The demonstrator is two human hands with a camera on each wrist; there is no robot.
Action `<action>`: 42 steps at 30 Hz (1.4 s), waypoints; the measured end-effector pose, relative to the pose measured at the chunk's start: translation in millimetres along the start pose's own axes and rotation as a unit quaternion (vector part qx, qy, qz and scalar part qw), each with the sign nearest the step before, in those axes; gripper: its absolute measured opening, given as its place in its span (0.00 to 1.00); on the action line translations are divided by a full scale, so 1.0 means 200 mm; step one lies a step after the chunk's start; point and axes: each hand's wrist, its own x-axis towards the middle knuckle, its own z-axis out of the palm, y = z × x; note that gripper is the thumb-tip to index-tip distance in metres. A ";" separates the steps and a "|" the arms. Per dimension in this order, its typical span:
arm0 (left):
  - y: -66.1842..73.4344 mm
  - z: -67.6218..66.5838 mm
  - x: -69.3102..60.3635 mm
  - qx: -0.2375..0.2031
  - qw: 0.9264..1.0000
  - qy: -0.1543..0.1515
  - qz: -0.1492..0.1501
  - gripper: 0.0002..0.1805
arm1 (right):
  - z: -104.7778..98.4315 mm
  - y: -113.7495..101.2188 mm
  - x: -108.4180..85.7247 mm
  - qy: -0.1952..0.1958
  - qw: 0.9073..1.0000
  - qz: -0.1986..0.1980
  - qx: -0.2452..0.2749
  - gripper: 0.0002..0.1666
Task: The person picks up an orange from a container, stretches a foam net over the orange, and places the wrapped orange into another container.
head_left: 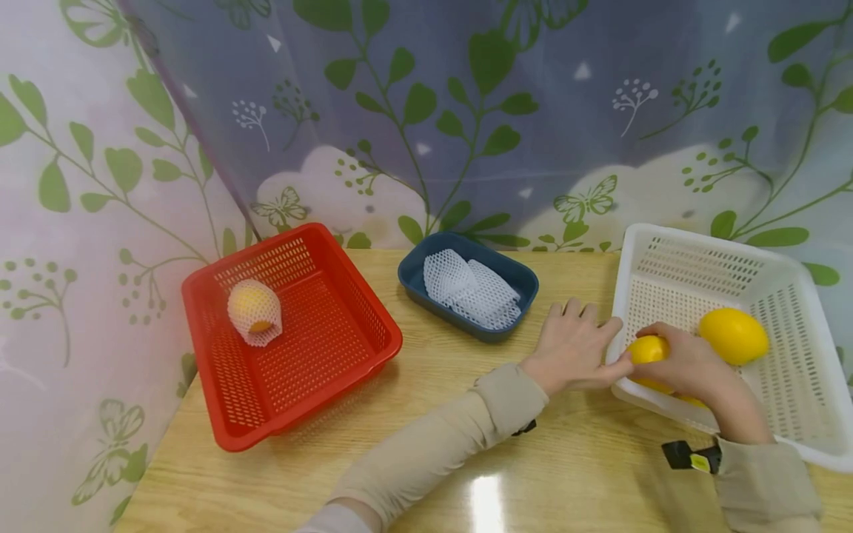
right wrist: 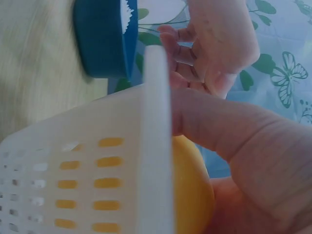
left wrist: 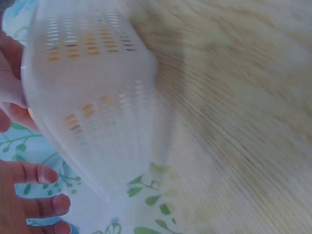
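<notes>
A smooth yellow fruit [head_left: 646,349] is held in the right hand [head_left: 693,363], thumb and fingers wrapped around it, inside the white basket [head_left: 793,377] at its near left corner. The left hand [head_left: 580,344] is held with fingers spread and nothing gripped, just beside the basket's left rim; whether the fruit is touched by its thumb cannot be told.

The fruit is judged firm, of modest weight and liable to slip on its glossy skin; it is best taken around its widest part with light pressure, as bruising may be caused by a hard squeeze. A second fruit [head_left: 733,335] is seen inside the white basket, to the right of the held one, and should handle alike.

White foam nets [head_left: 480,292] are laid in a blue tray [head_left: 446,317], left of the white basket. They look soft, stretchy and nearly weightless, and are best pinched at an edge. A net-covered fruit [head_left: 253,307] is placed in the red basket [head_left: 320,318], farther left; better grip should be given by its mesh.

No brand or writing can be read; a small yellow label [head_left: 700,463] is seen on the right wrist, too small to be made out.
</notes>
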 end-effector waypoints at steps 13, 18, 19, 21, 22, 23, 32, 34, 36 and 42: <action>0.00 -0.15 -0.12 -0.123 0.989 0.073 -0.024 0.12 | -0.08 -0.05 -0.06 0.063 0.998 -0.017 -0.016 0.43; -0.01 -0.14 -0.20 -0.237 0.963 0.127 -0.022 0.12 | -0.12 -0.09 -0.10 0.089 0.996 -0.022 -0.019 0.43; -0.02 -0.13 -0.22 -0.259 0.955 0.141 -0.019 0.13 | -0.12 -0.10 -0.10 0.093 0.995 -0.025 -0.019 0.43; -0.02 -0.10 -0.25 -0.298 0.940 0.165 -0.015 0.13 | -0.13 -0.13 -0.12 0.099 0.994 -0.034 -0.017 0.43; -0.02 -0.08 -0.27 -0.310 0.934 0.176 -0.012 0.14 | -0.13 -0.14 -0.12 0.101 0.994 -0.039 -0.015 0.43; -0.02 -0.06 -0.29 -0.322 0.929 0.183 -0.010 0.14 | -0.13 -0.16 -0.13 0.103 0.994 -0.044 -0.013 0.43; -0.02 0.12 -0.47 -0.407 0.894 0.183 -0.042 0.19 | -0.07 -0.33 -0.20 0.136 0.985 -0.102 0.002 0.41; -0.02 0.16 -0.51 -0.426 0.886 0.173 -0.052 0.20 | -0.05 -0.37 -0.21 0.136 0.984 -0.118 0.013 0.41; -0.02 0.20 -0.55 -0.450 0.877 0.158 -0.063 0.22 | -0.03 -0.40 -0.22 0.133 0.982 -0.133 0.028 0.41; -0.04 0.29 -0.65 -0.526 0.833 0.134 -0.103 0.28 | 0.02 -0.49 -0.24 0.110 0.981 -0.150 0.059 0.42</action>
